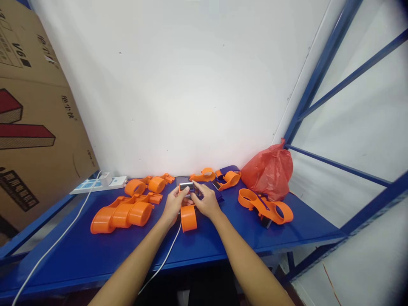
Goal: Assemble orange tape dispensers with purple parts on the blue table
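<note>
Both hands are on an orange tape dispenser (189, 219), above the middle of the blue table. Its round orange ring points toward me, and a toothed metal edge shows at the far end. My left hand (174, 203) grips it from the left, thumb laid near the toothed edge. From the right, my right hand (205, 200) has its fingers closed on the head of the dispenser; exactly what the fingertips pinch is too small to make out. A dark flat object, perhaps a phone (182, 180), lies just behind the hands.
Several orange dispenser bodies (121, 214) lie at left on the blue table (178, 250). More orange dispensers (266, 206) lie at right, before a red plastic bag (269, 170). A power strip (114, 182) feeds a white cable (68, 231). A large cardboard box (38, 127) stands left.
</note>
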A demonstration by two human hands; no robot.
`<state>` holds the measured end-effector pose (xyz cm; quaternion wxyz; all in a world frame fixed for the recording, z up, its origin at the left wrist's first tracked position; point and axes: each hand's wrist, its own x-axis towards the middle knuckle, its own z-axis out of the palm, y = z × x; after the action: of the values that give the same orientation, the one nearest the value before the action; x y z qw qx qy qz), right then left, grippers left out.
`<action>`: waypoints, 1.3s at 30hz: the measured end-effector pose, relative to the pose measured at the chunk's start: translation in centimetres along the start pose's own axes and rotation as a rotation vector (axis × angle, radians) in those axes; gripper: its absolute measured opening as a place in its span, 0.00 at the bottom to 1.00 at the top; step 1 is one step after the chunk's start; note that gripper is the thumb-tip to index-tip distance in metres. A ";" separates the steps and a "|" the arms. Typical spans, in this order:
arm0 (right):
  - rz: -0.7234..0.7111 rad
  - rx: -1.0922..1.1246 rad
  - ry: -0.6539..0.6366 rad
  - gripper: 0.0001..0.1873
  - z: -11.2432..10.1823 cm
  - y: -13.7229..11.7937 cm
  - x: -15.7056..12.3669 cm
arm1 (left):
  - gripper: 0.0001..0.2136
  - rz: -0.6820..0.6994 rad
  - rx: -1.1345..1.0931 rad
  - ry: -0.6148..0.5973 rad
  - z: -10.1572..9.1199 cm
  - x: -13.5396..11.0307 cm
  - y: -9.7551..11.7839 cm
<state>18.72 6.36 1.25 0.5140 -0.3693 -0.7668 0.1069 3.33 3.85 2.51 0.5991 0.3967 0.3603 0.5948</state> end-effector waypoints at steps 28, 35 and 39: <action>-0.169 -0.073 -0.105 0.29 -0.7 0.1 0.0 | 0.24 -0.181 -0.181 0.044 0.0 -0.3 1.0; -0.312 -0.360 -0.019 0.31 0.4 0.6 -0.2 | 0.24 -0.195 -0.220 0.025 0.0 0.0 0.8; -0.352 -0.437 -0.005 0.30 1.0 1.1 -0.6 | 0.23 -0.197 -0.203 -0.002 -0.5 0.4 0.4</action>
<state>18.43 6.90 -0.25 0.4309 -0.3323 -0.8253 -0.1508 2.70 4.25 2.62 0.6919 0.2977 0.3348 0.5661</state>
